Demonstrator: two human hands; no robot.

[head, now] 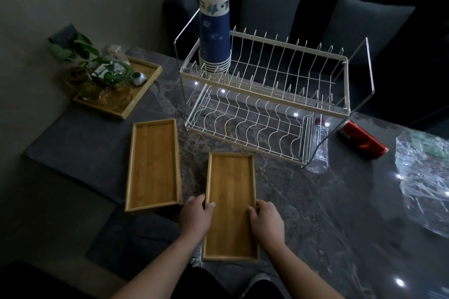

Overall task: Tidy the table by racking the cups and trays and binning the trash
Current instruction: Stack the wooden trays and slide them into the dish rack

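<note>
No lettering, brand or number can be read anywhere. The stack of blue paper cups (214, 29) at far left of the rack carries only a floral pattern; the red packet (362, 139) on the bench at right and the clear bottle (318, 145) beside it show no readable label.

Two trays (153, 165) (230, 184) before rack (264, 94); cup stack (214, 29) on rack's upper tier, left.

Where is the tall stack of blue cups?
The cup stack stands upside down on the left end of the dish rack's top shelf, toward the back of the table.
</note>
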